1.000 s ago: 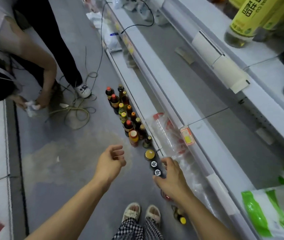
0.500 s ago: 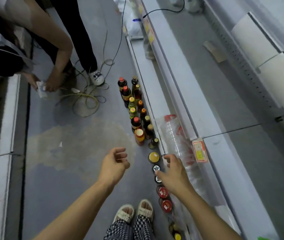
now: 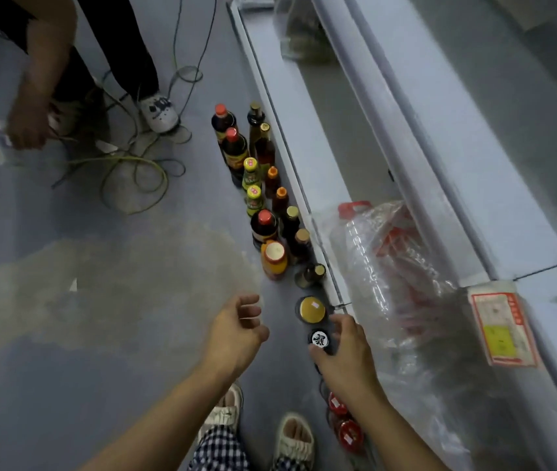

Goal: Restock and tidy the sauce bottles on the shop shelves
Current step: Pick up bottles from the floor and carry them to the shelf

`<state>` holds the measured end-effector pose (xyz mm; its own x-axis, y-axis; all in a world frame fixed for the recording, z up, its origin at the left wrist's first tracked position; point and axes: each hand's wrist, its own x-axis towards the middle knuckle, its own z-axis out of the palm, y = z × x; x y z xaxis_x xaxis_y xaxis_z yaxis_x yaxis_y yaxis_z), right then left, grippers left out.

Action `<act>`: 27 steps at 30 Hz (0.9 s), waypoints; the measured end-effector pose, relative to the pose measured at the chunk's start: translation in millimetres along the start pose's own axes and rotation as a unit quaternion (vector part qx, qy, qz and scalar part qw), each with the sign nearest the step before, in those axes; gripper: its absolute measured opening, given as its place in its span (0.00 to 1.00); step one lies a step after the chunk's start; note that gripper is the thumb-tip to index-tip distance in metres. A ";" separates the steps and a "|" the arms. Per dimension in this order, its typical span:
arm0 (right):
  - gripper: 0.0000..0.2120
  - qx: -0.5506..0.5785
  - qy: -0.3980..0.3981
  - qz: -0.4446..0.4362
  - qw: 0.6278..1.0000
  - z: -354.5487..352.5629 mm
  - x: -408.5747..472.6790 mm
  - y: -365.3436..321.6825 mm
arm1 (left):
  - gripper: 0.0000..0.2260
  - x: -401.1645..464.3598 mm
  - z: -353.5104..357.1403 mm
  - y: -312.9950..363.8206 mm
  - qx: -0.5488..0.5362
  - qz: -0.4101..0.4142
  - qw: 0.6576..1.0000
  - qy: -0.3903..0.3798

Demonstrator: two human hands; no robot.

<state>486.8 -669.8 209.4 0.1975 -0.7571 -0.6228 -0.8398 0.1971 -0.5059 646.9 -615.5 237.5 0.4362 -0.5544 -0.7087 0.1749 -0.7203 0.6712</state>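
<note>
Grey shop floor [image 3: 100, 334] runs under you, with the white base edge of the shelf unit [image 3: 304, 185] along its right side. Sauce bottles [image 3: 263, 202] stand upright in a double row on the floor, tight against that edge. At the near end of the row sit a gold-lidded jar [image 3: 312, 309] and a black-capped bottle [image 3: 319, 339] with a white character on top. Your right hand [image 3: 348, 355] has its thumb and fingers curled round the black-capped bottle from the shelf side. Your left hand [image 3: 236, 331] hovers over bare floor just left of the row, fingers loosely curled, holding nothing. Two red-lidded jars [image 3: 348, 433] sit nearer you, partly hidden by your right forearm. A clear plastic bag [image 3: 389, 266] lies on the lowest shelf beside the row. Loose cables [image 3: 134, 164] coil on the floor at the far left, by another person's shoe [image 3: 160, 110].
</note>
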 end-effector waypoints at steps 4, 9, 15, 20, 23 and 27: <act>0.30 0.002 0.020 0.004 1.000 46.7 49.0 9.1 | 0.19 60.8 2.1 -29.1 0.042 -0.002 0.999 -0.032; 0.27 0.015 0.048 -0.021 0.999 79.4 106.4 12.3 | 0.20 127.2 4.3 -42.6 0.078 0.024 0.996 -0.043; 0.29 0.069 0.125 0.002 0.990 92.0 147.8 21.0 | 0.21 181.5 17.7 -56.4 0.105 0.053 0.992 -0.049; 0.33 0.071 0.180 0.011 0.981 93.5 188.2 48.4 | 0.19 206.5 35.9 -76.4 0.114 0.084 0.988 -0.070; 0.33 0.067 0.182 -0.011 0.981 97.2 217.5 65.0 | 0.20 218.7 45.7 -88.8 0.117 0.093 0.986 -0.076; 0.27 0.052 0.182 -0.035 0.981 111.3 245.5 81.3 | 0.21 232.7 55.1 -103.0 0.123 0.111 0.984 -0.070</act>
<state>523.4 -770.3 -51.0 0.0427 -0.9396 -0.3396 -0.7709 0.1852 -0.6094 681.7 -693.3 -8.5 0.3113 -0.7487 -0.5853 -0.1375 -0.6449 0.7518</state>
